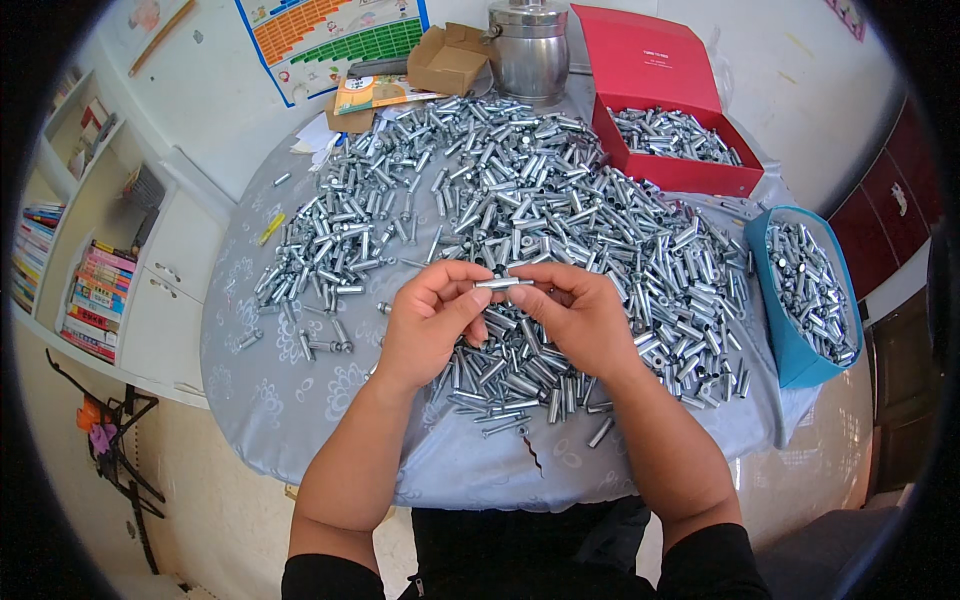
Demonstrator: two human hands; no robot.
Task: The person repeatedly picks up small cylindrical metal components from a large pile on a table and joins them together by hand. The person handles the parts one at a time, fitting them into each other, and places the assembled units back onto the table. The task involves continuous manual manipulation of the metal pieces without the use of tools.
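Observation:
Between the fingertips of both hands lies a shiny metal sleeve anchor [504, 283], held level over the table. My left hand [428, 322] pinches its left end with thumb and forefinger. Its right end is gripped the same way by my right hand [582, 322]. Beneath and beyond the hands spreads a large heap of silver metal sleeves and bolts [540, 200]. A smaller cluster of bolts with sleeves [335, 240] lies to the left of the main heap. Several long bolts [500, 420] and loose sleeves sit near the table's front edge.
A red box [680, 178] of metal parts stands open at the back right. Nearer on the right is a teal bin [800, 375], also full. A steel pot [530, 60] and a cardboard box [447, 60] stand at the back. Grey cloth [260, 410] covers the round table.

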